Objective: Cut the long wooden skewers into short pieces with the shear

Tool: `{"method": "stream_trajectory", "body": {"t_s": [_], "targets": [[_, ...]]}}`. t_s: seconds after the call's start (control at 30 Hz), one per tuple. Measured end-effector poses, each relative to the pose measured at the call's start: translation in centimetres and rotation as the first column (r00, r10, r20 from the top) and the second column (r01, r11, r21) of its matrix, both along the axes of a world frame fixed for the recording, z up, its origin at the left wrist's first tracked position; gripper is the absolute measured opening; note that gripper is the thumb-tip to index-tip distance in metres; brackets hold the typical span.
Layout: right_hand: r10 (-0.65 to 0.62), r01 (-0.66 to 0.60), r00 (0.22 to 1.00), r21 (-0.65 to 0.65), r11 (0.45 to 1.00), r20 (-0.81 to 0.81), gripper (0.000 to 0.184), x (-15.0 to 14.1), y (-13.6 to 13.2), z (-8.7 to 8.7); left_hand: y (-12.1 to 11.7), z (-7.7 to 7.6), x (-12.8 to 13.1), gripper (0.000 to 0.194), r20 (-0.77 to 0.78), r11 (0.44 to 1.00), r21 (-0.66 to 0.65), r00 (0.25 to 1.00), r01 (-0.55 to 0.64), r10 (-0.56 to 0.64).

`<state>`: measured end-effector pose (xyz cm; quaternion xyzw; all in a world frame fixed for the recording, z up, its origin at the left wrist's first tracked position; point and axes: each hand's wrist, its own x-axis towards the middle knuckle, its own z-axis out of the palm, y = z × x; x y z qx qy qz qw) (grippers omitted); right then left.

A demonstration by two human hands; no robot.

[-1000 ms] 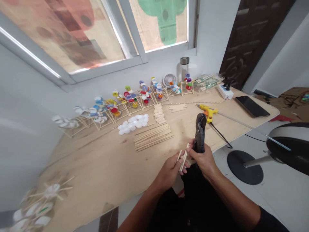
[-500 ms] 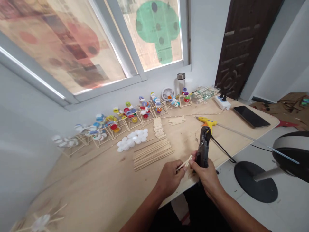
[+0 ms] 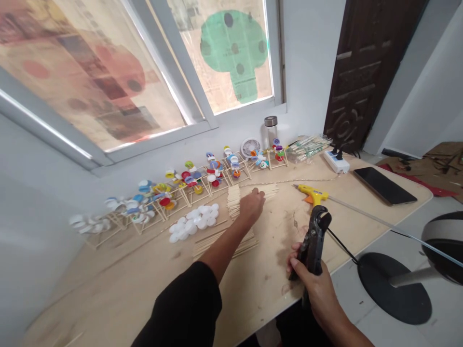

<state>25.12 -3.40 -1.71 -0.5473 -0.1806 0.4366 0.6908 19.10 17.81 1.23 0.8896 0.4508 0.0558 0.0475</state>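
Observation:
My right hand (image 3: 313,279) grips a pair of black hand shears (image 3: 315,238), with the curved jaw pointing up and away from me. Reaching across the table, my left hand (image 3: 252,206) has its fingers bent together at the left end of a small pile of short sticks (image 3: 269,192). Whatever those fingers hold is hidden. A second stack of short sticks (image 3: 233,198) lies just left of this hand. Beneath my left forearm are long thin wooden sticks (image 3: 246,246), partly covered by it. White round plastic caps (image 3: 195,221) sit grouped to the left.
Stick frames with colourful bottle caps (image 3: 191,180) line the wall side. A yellow glue gun (image 3: 313,193) with a long glue stick lies beyond the shears. A phone (image 3: 385,185), power strip (image 3: 337,161), small fan (image 3: 251,148), bottle (image 3: 270,131) and bagged sticks (image 3: 307,147) stand farther back.
My left hand has left the spot beside the shears, where it held short sticks, and moved forward to the short-stick pile. My right hand with the shears has shifted slightly right and nearer me.

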Motion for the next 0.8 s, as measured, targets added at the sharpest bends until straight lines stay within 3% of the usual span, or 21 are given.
{"method": "stream_trajectory", "body": {"t_s": [0.07,0.17,0.37,0.43,0.6,0.8], "targets": [[0.023,-0.023,1.0,0.01,1.0,0.008,0.038,0.1,0.0,-0.4,-0.2,0.0,0.1,0.024,0.045,1.0,0.009,0.999,-0.025,0.025],[0.039,-0.039,0.999,0.008,0.999,0.012,0.036,0.3,-0.1,-0.7,-2.6,-0.2,-1.4,0.025,0.119,0.999,0.003,0.992,-0.034,0.034],[0.062,-0.062,0.998,-0.023,0.998,-0.018,0.035,0.3,-0.3,-0.2,-10.3,-1.1,-9.0,0.017,0.3,0.995,-0.102,0.954,0.013,0.019],[0.063,-0.064,0.998,-0.025,0.998,-0.012,0.035,0.3,-0.3,0.0,-12.0,-1.2,-12.0,0.018,0.311,0.993,-0.117,0.948,-0.03,0.066],[0.032,-0.033,0.999,-0.044,0.998,-0.014,0.035,0.2,-0.4,0.4,-12.8,-2.0,-17.9,0.018,0.28,0.98,-0.041,0.94,-0.193,0.196],[0.034,-0.034,0.999,0.002,0.999,-0.01,0.035,0.1,-0.4,0.2,-12.1,-3.1,-19.3,0.019,0.153,0.99,-0.002,0.978,-0.142,0.141]]}}
